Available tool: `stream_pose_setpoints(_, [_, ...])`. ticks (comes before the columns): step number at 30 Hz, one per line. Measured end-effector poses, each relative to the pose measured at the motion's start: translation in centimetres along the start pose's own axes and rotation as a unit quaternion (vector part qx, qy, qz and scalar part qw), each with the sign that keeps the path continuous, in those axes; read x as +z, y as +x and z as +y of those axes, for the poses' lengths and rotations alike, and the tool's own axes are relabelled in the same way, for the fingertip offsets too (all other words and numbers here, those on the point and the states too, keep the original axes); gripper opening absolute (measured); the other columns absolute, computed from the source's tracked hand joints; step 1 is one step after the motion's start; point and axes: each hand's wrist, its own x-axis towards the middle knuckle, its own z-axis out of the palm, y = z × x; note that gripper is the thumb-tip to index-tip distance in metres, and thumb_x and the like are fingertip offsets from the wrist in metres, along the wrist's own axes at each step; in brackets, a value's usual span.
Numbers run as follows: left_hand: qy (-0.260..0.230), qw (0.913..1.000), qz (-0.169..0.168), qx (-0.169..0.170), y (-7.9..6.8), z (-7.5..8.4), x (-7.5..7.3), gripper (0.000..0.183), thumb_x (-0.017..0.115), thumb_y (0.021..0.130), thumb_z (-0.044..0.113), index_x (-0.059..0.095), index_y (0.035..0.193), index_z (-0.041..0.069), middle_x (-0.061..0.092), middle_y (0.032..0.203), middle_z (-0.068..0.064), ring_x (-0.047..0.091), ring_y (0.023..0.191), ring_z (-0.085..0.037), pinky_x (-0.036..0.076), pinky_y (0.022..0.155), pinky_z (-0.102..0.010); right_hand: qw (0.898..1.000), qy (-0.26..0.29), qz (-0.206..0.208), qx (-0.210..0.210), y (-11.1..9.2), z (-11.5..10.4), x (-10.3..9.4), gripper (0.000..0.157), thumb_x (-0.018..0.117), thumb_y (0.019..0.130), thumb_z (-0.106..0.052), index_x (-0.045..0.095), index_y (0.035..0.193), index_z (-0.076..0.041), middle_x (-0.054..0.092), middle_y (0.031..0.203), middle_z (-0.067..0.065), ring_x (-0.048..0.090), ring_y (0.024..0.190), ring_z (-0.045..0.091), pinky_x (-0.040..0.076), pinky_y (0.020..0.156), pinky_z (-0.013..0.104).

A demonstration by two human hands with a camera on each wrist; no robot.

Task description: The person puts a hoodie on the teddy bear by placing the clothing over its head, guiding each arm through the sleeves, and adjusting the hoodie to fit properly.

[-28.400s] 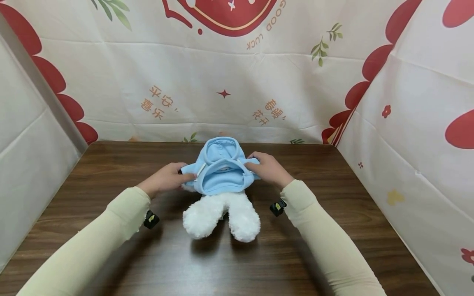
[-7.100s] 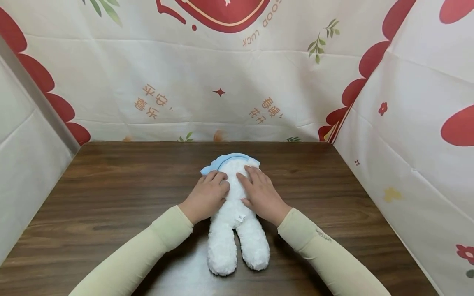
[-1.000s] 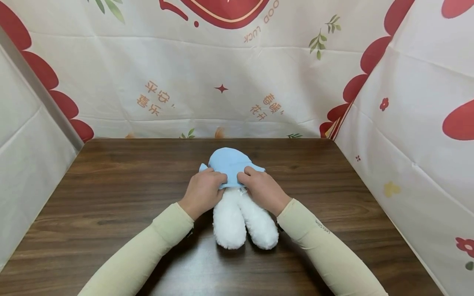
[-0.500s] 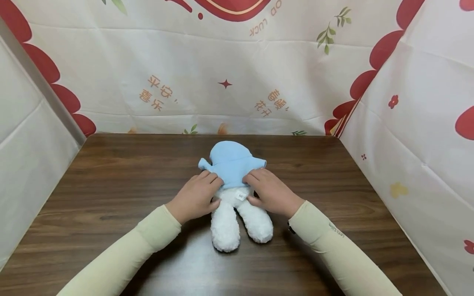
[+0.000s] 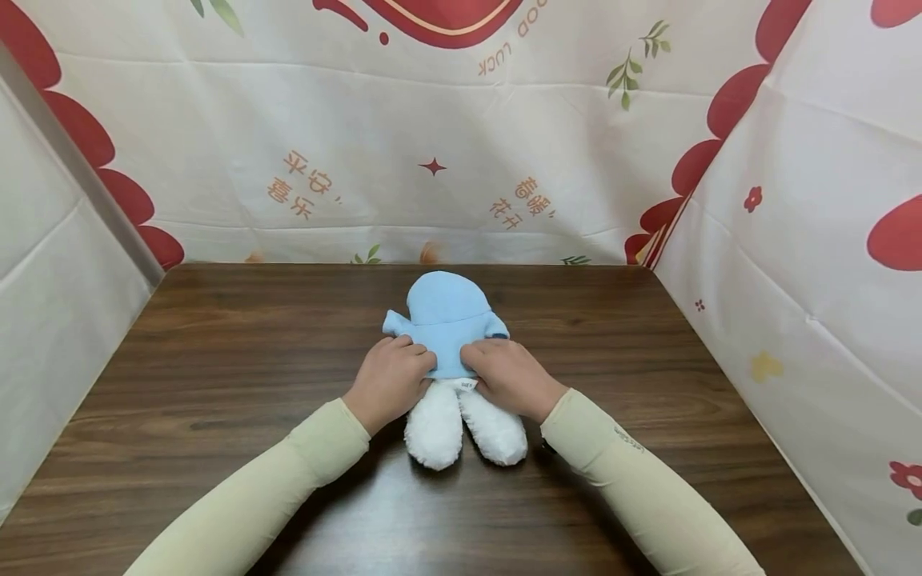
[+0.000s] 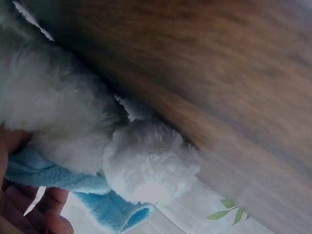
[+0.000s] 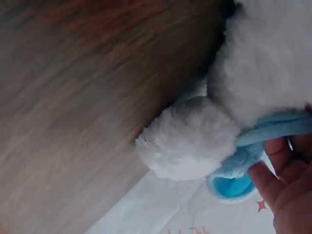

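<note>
Lengthwise, the white plush toy [image 5: 435,428] lies near the middle of the table [image 5: 252,360], its long axis running from the person towards the cloth backdrop [image 5: 360,104]. Its two legs [image 5: 495,432] point back at the person and splay slightly apart; the far end, covered by the hood of a light blue hooded top [image 5: 448,316], points away. A small white tag [image 5: 467,385] shows just below the hem, where the legs meet. The left sleeve [image 5: 397,322] and the right sleeve [image 5: 496,326] stick out to either side. In the left wrist view a rounded white arm [image 6: 151,165] rests beside its sleeve, not in it, and the right wrist view shows a matching arm [image 7: 187,139] beside the other.

Both hands are nearly closed. The left hand [image 5: 392,376] pinches the top's lower edge on its side, thumb and bent fingers on opposite faces of the cloth. The right hand [image 5: 513,374] grips the opposite side of that edge, its fingers curled on the fabric, just beside the tag.
</note>
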Motion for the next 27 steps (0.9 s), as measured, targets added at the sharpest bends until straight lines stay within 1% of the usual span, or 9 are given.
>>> stream_pose_setpoints(3, [-0.001, 0.9998, 0.017, -0.010, 0.2, 0.0, 0.3, 0.022, 0.073, 0.076, -0.001, 0.061, 0.067, 0.015, 0.056, 0.061, 0.002, 0.047, 0.056, -0.016, 0.040, 0.052, -0.028, 1.000, 0.004, 0.012, 0.007, 0.1, -0.1, 0.3, 0.033, 0.068, 0.078, 0.009, 0.043, 0.080, -0.013, 0.035, 0.067, -0.005, 0.031, 0.057, 0.010, 0.032, 0.050, 0.024])
stream_pose_setpoints(7, [0.004, 0.9994, 0.025, -0.022, 0.2, 0.1, 0.6, 0.025, 0.071, 0.074, -0.003, 0.057, 0.064, 0.015, 0.055, 0.059, 0.001, 0.047, 0.054, -0.017, 0.043, 0.050, -0.028, 1.000, 0.002, 0.019, 0.012, 0.3, -0.2, 0.6, 0.031, 0.071, 0.079, 0.008, 0.048, 0.083, -0.013, 0.038, 0.069, -0.003, 0.030, 0.055, 0.010, 0.031, 0.047, 0.023])
stream_pose_setpoints(10, [0.013, 0.9998, 0.003, -0.012, 0.2, -0.1, 0.5, 0.023, 0.073, 0.078, 0.001, 0.058, 0.066, 0.014, 0.054, 0.061, 0.000, 0.048, 0.058, -0.018, 0.044, 0.053, -0.029, 1.000, 0.009, -0.001, 0.014, 0.2, -0.2, 0.7, 0.030, 0.072, 0.082, 0.004, 0.048, 0.083, -0.014, 0.039, 0.072, -0.003, 0.032, 0.057, 0.010, 0.031, 0.049, 0.022])
stream_pose_setpoints(13, [0.006, 0.9990, -0.040, 0.017, -0.1, -0.8, 0.1, 0.020, 0.074, 0.083, 0.010, 0.059, 0.070, 0.014, 0.052, 0.066, 0.001, 0.045, 0.063, -0.017, 0.042, 0.057, -0.029, 0.999, 0.029, -0.027, 0.009, -0.1, 0.2, 0.5, 0.026, 0.069, 0.085, -0.001, 0.048, 0.083, -0.014, 0.037, 0.074, -0.004, 0.034, 0.060, 0.009, 0.033, 0.053, 0.023])
stream_pose_setpoints(17, [-0.066, 0.9942, -0.078, 0.035, -0.3, -1.8, -0.7, 0.022, 0.071, 0.089, 0.019, 0.062, 0.070, 0.015, 0.047, 0.070, 0.004, 0.041, 0.064, -0.013, 0.040, 0.061, -0.028, 0.996, 0.083, -0.035, 0.014, -0.3, 0.7, -0.2, 0.020, 0.062, 0.094, -0.008, 0.049, 0.081, -0.016, 0.037, 0.074, -0.006, 0.035, 0.062, 0.009, 0.035, 0.057, 0.024])
stream_pose_setpoints(20, [-0.116, 0.9902, -0.078, 0.010, -0.1, -2.2, -1.1, 0.025, 0.070, 0.093, 0.021, 0.067, 0.070, 0.013, 0.047, 0.075, 0.004, 0.045, 0.062, -0.009, 0.043, 0.062, -0.025, 0.993, 0.108, -0.032, 0.042, -0.2, 0.8, -0.5, 0.023, 0.059, 0.101, -0.015, 0.051, 0.079, -0.018, 0.039, 0.075, -0.006, 0.036, 0.062, 0.008, 0.036, 0.057, 0.024])
stream_pose_setpoints(23, [-0.117, 0.9894, -0.078, -0.036, 0.3, -2.1, -1.1, 0.023, 0.073, 0.092, 0.025, 0.066, 0.075, 0.011, 0.048, 0.082, 0.001, 0.047, 0.061, -0.009, 0.044, 0.057, -0.025, 0.992, 0.092, -0.027, 0.078, 0.1, 0.6, -0.3, 0.020, 0.062, 0.100, -0.023, 0.052, 0.086, -0.014, 0.041, 0.082, -0.003, 0.039, 0.067, 0.010, 0.039, 0.060, 0.025])
stream_pose_setpoints(25, [-0.100, 0.9898, -0.083, -0.058, 0.6, -1.9, -1.0, 0.023, 0.075, 0.091, 0.029, 0.065, 0.087, 0.008, 0.052, 0.091, -0.003, 0.052, 0.070, -0.014, 0.048, 0.062, -0.028, 0.993, 0.064, -0.016, 0.096, 0.3, 0.5, -0.3, 0.022, 0.068, 0.096, -0.028, 0.056, 0.098, -0.009, 0.046, 0.093, 0.003, 0.046, 0.079, 0.016, 0.045, 0.069, 0.029])
stream_pose_setpoints(27, [-0.089, 0.9886, -0.094, -0.077, 0.9, -1.8, -1.0, 0.033, 0.077, 0.089, 0.033, 0.064, 0.105, 0.007, 0.056, 0.108, -0.009, 0.058, 0.089, -0.022, 0.052, 0.074, -0.037, 0.993, 0.032, -0.007, 0.115, 0.4, 0.5, -0.3, 0.043, 0.073, 0.092, -0.033, 0.056, 0.117, -0.004, 0.050, 0.111, 0.011, 0.051, 0.099, 0.025, 0.048, 0.082, 0.036])
